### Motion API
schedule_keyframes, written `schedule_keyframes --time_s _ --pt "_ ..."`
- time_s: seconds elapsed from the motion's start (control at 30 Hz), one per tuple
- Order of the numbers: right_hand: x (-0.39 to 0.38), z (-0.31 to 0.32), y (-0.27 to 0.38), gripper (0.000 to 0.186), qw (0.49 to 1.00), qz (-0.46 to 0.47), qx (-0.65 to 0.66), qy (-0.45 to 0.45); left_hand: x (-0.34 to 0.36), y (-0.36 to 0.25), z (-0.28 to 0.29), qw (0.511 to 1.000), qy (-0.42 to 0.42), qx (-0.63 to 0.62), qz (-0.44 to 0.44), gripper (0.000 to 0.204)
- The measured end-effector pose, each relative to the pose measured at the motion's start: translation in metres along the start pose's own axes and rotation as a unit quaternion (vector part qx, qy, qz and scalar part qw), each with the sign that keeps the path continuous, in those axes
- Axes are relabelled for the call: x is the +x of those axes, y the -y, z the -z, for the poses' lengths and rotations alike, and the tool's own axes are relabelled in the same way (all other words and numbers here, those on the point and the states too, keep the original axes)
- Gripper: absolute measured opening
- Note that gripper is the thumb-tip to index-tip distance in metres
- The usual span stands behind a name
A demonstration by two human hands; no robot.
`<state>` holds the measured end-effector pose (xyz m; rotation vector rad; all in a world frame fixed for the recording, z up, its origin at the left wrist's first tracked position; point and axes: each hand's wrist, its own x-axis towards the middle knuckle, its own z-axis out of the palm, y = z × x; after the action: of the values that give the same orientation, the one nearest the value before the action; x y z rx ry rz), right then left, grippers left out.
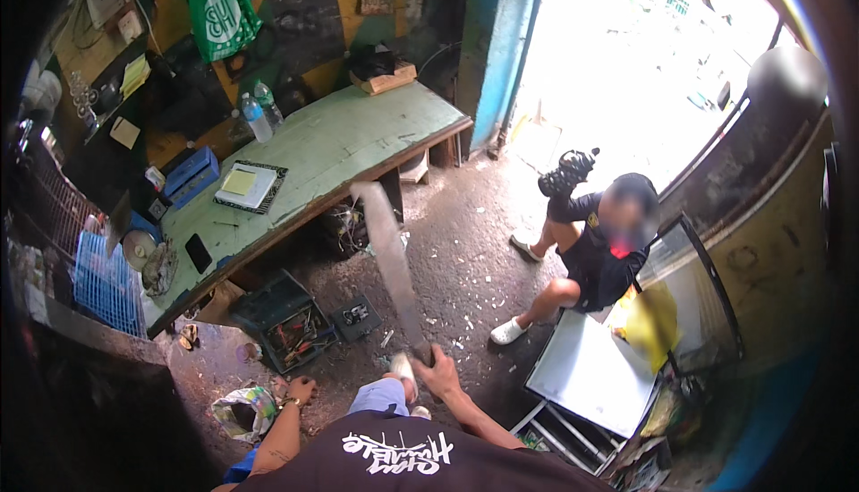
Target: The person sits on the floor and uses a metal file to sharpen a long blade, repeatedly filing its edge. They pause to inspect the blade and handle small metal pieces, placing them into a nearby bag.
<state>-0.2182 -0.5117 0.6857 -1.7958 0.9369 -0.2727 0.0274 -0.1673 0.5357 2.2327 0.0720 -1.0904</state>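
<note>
My right hand (435, 374) is closed around the handle end of a long machete (388, 255). Its broad grey blade points away from me, with the wide tip near the front edge of the green table. My left hand (301, 389) hangs low on the left, its fingers loosely apart and nothing seen in them. Beside it lies an open bag (243, 413) with a dark inside. Just beyond that hand stands an open toolbox (284, 322) full of hand tools, with a small dark tray (355, 317) next to it.
A green-topped table (344, 148) carries water bottles (257, 118), a notebook (247, 188) and a phone (199, 253). To the right another person (598, 241) sits with a black-gloved hand raised, near a white panel (595, 371). Small scraps litter the floor. A bright doorway opens at the back.
</note>
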Motion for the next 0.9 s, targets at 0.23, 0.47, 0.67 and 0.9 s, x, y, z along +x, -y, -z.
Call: schedule_keyframes --time_s 0.23,0.47,0.67,0.9 --pt "0.190 0.064 0.044 0.046 0.974 0.116 0.047 -0.188 0.071 -0.041 -0.037 0.995 -0.033 0.084 0.044 0.038" --pt "0.413 0.141 0.064 0.026 0.984 -0.035 0.075 -0.161 0.198 -0.220 -0.084 0.918 -0.006 0.196 -0.344 0.047" --pt "0.559 0.189 0.063 0.026 0.963 -0.061 0.064 -0.253 0.254 -0.540 -0.079 0.940 -0.072 0.111 -0.314 0.041" --pt "0.769 0.255 0.048 0.029 0.945 0.022 0.059 -0.320 0.241 -0.972 -0.116 0.802 -0.056 0.004 -0.594 0.042"
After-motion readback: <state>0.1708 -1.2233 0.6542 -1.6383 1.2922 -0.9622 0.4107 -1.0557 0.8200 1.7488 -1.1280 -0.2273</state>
